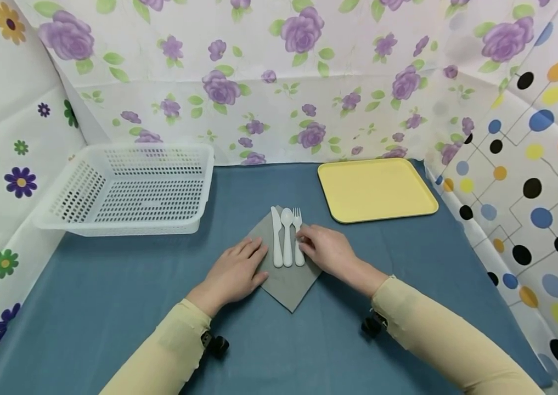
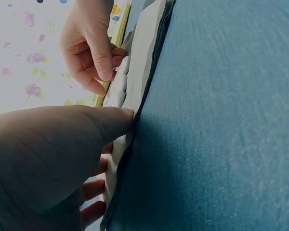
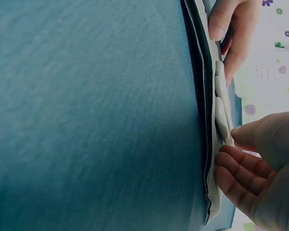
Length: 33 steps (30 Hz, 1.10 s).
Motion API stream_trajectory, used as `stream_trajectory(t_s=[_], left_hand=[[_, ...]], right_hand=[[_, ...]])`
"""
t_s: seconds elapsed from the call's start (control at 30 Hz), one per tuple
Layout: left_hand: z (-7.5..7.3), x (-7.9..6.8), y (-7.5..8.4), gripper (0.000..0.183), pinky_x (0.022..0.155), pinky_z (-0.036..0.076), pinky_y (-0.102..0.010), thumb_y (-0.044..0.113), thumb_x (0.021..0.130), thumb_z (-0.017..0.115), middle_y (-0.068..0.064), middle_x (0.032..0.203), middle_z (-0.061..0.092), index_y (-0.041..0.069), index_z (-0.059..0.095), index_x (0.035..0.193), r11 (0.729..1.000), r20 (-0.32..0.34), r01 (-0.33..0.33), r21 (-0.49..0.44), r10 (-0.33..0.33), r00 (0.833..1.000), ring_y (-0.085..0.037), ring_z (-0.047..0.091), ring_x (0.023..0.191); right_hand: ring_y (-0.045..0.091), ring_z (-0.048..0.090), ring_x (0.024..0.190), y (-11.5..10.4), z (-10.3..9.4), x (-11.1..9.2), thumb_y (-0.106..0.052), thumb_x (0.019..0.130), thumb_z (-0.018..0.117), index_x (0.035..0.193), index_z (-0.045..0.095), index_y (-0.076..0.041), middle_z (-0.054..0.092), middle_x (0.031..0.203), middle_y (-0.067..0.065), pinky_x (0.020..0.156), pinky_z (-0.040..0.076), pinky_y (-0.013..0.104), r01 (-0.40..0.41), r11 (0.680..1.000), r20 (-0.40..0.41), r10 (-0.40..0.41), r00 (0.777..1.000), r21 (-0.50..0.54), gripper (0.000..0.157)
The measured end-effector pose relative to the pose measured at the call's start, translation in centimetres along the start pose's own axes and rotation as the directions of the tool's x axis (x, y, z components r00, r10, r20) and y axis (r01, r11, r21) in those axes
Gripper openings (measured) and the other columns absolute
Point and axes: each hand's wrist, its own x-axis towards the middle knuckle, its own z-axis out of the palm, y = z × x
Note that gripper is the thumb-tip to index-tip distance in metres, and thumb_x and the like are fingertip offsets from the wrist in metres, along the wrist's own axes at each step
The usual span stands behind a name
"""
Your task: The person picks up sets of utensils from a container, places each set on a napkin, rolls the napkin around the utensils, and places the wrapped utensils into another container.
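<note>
A white plastic knife point(image 1: 276, 237), spoon point(image 1: 287, 236) and fork point(image 1: 298, 236) lie side by side on a folded grey napkin point(image 1: 289, 291). The napkin sits cornerwise on the blue cloth, one point toward me. My left hand point(image 1: 240, 269) rests on its left edge with fingers spread, the thumb at the near side; the left wrist view shows that thumb point(image 2: 118, 120) along the layered edge. From the right, the curled thumb and fingers of my right hand point(image 1: 328, 249) pinch at the fork, its tines showing beyond them. In the right wrist view those fingertips point(image 3: 226, 161) meet the cutlery low over the napkin.
A white perforated plastic basket point(image 1: 195, 222) stands at the back left. At the back right lies a yellow tray point(image 1: 377, 189). Patterned sheets hang behind and along both sides of the blue tablecloth point(image 1: 125, 285).
</note>
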Motion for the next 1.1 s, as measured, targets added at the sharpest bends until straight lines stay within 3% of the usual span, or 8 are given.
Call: stream_trajectory(t_s=[0.33, 0.47, 0.67, 0.83, 0.97, 1.1], left_hand=[[-0.5, 0.1, 0.2, 0.064, 0.127, 0.037, -0.06, 0.037, 0.11, 0.072, -0.021, 0.167, 0.048, 0.002, 0.055, 0.162, 1.0, -0.032, 0.002, -0.003, -0.002, 0.999, -0.042, 0.041, 0.158], [-0.8, -0.3, 0.4, 0.061, 0.125, 0.04, -0.059, 0.037, 0.108, 0.076, -0.02, 0.161, 0.056, 0.002, 0.061, 0.156, 1.0, -0.093, -0.014, 0.025, 0.016, 0.996, -0.042, 0.048, 0.153], [-0.9, -1.3, 0.8, 0.054, 0.119, 0.047, -0.057, 0.032, 0.103, 0.083, -0.018, 0.145, 0.068, 0.001, 0.07, 0.145, 0.99, -0.187, -0.116, 0.083, 0.13, 0.974, -0.038, 0.062, 0.137], [-0.6, -2.0, 1.3, 0.05, 0.114, 0.053, -0.052, 0.031, 0.1, 0.086, -0.014, 0.137, 0.072, 0.003, 0.073, 0.14, 0.97, -0.221, -0.21, 0.119, 0.232, 0.947, -0.035, 0.068, 0.128], [-0.5, -2.5, 1.8, 0.048, 0.11, 0.056, -0.049, 0.031, 0.1, 0.087, -0.013, 0.132, 0.074, 0.002, 0.074, 0.137, 0.958, -0.222, -0.257, 0.128, 0.28, 0.934, -0.032, 0.07, 0.123], [-0.4, -2.9, 2.1, 0.048, 0.109, 0.056, -0.048, 0.032, 0.1, 0.086, -0.012, 0.132, 0.074, 0.003, 0.074, 0.137, 0.953, -0.193, -0.272, 0.13, 0.294, 0.936, -0.031, 0.07, 0.123]], right_hand=[[0.016, 0.067, 0.082, 0.1, -0.2, -1.8, -0.018, 0.103, 0.083, 0.121, 0.081, -0.011, 0.071, 0.101, 0.003, 0.068, 0.059, 0.037, 0.126, 0.988, -0.049, -0.131, 0.99, -0.093, 0.019], [0.017, 0.068, 0.085, 0.3, -0.2, -2.5, -0.02, 0.101, 0.085, 0.12, 0.081, -0.012, 0.073, 0.105, 0.003, 0.071, 0.06, 0.038, 0.185, 0.974, -0.056, -0.194, 0.979, -0.132, 0.021], [0.021, 0.074, 0.104, 0.3, -0.8, -3.5, -0.022, 0.099, 0.088, 0.124, 0.081, -0.012, 0.076, 0.117, 0.003, 0.088, 0.064, 0.04, 0.288, 0.948, -0.038, -0.295, 0.955, -0.137, 0.028], [0.019, 0.074, 0.105, 0.2, -1.4, -4.5, -0.024, 0.097, 0.091, 0.126, 0.081, -0.012, 0.076, 0.118, 0.002, 0.09, 0.064, 0.038, 0.377, 0.916, -0.015, -0.382, 0.924, -0.137, 0.033], [0.019, 0.073, 0.106, 0.2, -1.6, -5.1, -0.024, 0.095, 0.092, 0.127, 0.081, -0.011, 0.076, 0.12, 0.002, 0.091, 0.064, 0.037, 0.431, 0.892, 0.008, -0.434, 0.901, -0.137, 0.037], [0.019, 0.073, 0.108, 0.1, -1.6, -5.6, -0.022, 0.095, 0.092, 0.13, 0.08, -0.011, 0.075, 0.122, 0.003, 0.091, 0.063, 0.037, 0.484, 0.867, 0.051, -0.482, 0.875, -0.119, 0.038]])
